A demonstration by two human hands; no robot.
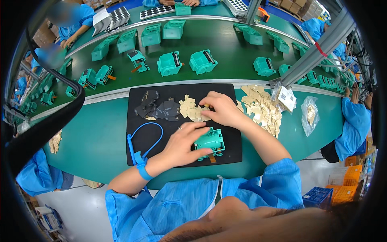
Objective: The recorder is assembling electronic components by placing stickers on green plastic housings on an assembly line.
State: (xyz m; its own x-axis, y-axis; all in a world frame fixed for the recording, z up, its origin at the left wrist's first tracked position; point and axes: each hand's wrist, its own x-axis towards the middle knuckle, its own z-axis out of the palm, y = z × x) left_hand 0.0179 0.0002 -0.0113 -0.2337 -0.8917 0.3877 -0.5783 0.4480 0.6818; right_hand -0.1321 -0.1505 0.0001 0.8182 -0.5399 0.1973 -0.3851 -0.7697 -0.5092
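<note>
on the black mat (169, 90), one green housing (212, 139)

near the mat's front it lies clasped between half-spread thumb and fingers of the left hand (181, 143). at the back, the right hand (223, 109) bunches its fingertips over one cream pile (188, 107), hold unclear to me; back left, one black pile (167, 110).

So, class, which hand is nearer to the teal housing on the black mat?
Left: the left hand touches the teal housing; the right hand is beyond it, at the cream pieces.
</note>
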